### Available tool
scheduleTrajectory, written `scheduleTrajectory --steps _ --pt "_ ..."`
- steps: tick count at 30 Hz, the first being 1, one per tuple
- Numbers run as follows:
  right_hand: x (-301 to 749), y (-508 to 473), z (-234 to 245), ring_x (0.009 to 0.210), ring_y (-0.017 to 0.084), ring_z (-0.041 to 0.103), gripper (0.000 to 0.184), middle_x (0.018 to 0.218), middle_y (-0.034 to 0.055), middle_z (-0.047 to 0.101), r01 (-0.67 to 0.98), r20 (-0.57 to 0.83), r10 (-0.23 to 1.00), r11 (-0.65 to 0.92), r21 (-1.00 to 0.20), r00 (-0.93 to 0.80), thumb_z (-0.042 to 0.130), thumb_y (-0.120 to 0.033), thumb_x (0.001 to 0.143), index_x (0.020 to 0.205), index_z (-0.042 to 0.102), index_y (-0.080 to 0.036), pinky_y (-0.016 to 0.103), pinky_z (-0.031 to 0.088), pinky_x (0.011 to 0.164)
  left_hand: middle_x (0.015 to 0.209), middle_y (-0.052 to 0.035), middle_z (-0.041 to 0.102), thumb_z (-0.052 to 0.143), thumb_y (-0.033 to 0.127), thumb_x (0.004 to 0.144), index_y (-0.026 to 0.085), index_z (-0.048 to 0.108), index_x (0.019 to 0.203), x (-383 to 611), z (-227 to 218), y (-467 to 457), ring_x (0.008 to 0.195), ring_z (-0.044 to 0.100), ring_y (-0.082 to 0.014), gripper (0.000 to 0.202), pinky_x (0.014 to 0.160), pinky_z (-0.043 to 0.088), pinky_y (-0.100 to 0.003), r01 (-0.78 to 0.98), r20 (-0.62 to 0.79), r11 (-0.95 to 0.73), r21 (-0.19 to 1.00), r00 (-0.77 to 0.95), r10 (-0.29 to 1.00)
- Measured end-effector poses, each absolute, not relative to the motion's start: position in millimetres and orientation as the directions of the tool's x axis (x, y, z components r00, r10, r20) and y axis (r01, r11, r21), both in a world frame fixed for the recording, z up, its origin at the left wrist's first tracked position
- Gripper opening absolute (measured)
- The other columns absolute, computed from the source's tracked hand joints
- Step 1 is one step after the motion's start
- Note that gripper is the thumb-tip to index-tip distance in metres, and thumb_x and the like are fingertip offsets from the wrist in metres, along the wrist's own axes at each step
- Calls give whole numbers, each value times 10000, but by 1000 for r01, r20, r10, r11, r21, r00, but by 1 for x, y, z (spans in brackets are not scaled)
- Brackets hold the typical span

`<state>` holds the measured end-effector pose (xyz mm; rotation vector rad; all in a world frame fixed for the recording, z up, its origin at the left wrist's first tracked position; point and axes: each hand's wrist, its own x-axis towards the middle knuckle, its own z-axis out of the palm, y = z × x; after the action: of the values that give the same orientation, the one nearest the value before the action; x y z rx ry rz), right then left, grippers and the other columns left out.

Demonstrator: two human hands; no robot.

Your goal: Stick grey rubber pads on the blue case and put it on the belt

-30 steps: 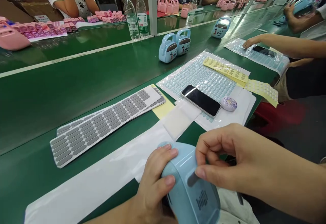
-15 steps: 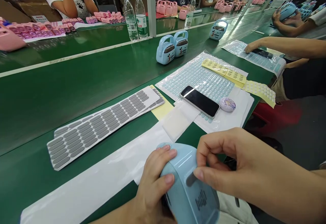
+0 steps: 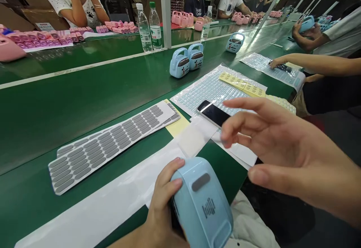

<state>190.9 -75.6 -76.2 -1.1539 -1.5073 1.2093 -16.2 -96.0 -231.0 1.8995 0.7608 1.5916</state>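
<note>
Gripping blue case (image 3: 201, 206), Mickey-printed cases (image 3: 179, 63) beyond

Left hand (image 3: 160, 212): holds the device (image 3: 201, 204), which sits in its fingers, above the strip (image 3: 93, 203) lying on the surface (image 3: 56, 116).
Right hand (image 3: 276, 150): to the right of the device and apart from it, fingertips just in front of the phone (image 3: 211, 113).
Left of the hands: two overlapping pad sheets (image 3: 113, 146) on the surface.
Ahead of the hands: the phone, lying on a clear sheet (image 3: 205, 90), with label strips (image 3: 241, 84) beyond it.
Farther ahead: two more devices (image 3: 187, 57), then bottles (image 3: 149, 28).
Ahead and right: a co-worker's hand (image 3: 278, 63) on another sheet (image 3: 263, 65).
</note>
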Motion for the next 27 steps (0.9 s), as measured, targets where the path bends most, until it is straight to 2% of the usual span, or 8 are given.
scheduleTrajectory --steps 3,6,8,11,14,18,23,27 --pt "183 -81 -102 1282 237 504 818 1414 -1 472 22 252 936 265 -964 -248 773 -173 833 1448 325 -474 406 434 1116 1424 -234 431 802 409 742 153 354 1444 -14 -225 -92 1329 457 -362 871 1018 488 -494 69 714 -737 672 205 670" --pt "168 -80 -129 1250 168 550 916 1475 -57 429 -93 283 891 267 -959 -355 738 -110 857 1457 223 -572 399 361 1177 1413 -223 442 677 409 862 145 384 1420 -13 -227 -91 1317 468 -334 683 1044 458 -508 50 747 -758 651 136 651" --pt "158 -77 -139 1129 109 625 933 1423 -70 500 -235 225 913 149 -961 -341 754 -92 841 1441 242 -591 319 420 1123 1420 -213 427 694 438 844 157 364 1425 -15 -227 -90 1328 456 -323 725 1061 445 -489 27 736 -748 664 159 659" --pt "149 -71 -140 860 35 669 1027 1254 -47 622 -447 33 955 -107 -888 -294 785 -41 787 1471 209 -546 147 546 841 1438 -203 383 834 449 695 182 286 1449 -19 -221 -88 1370 408 -310 970 1088 427 -430 9 661 -685 728 253 706" --pt "144 -66 -137 821 42 651 1039 1243 -14 628 -523 -45 967 -174 -834 -251 761 -16 782 1506 180 -485 134 556 772 1458 -194 347 891 483 595 204 237 1466 -22 -215 -86 1400 372 -295 1125 1124 392 -400 20 602 -632 775 281 747" --pt "149 -67 -138 1169 126 575 703 1331 4 582 -509 -73 996 -87 -857 -48 746 -134 843 1420 433 -388 184 510 954 1489 -201 306 876 541 592 220 205 1482 -23 -215 -84 1411 357 -288 1160 1135 385 -406 31 564 -596 802 289 774" --pt "165 -84 -129 733 40 580 501 798 -54 635 -457 -277 961 -244 -855 6 791 -204 828 1267 592 -341 80 496 725 1487 -219 282 894 538 559 218 186 1494 -25 -216 -83 1398 351 -348 1216 1126 386 -519 19 552 -581 813 290 782" --pt "165 -104 -105 656 58 566 579 725 -55 629 -328 -456 882 -469 -820 -120 752 -97 805 1311 569 -311 115 494 636 1484 -221 278 920 458 553 221 164 1495 -27 -215 -81 1390 349 -363 1231 1114 386 -576 10 557 -594 804 334 760"
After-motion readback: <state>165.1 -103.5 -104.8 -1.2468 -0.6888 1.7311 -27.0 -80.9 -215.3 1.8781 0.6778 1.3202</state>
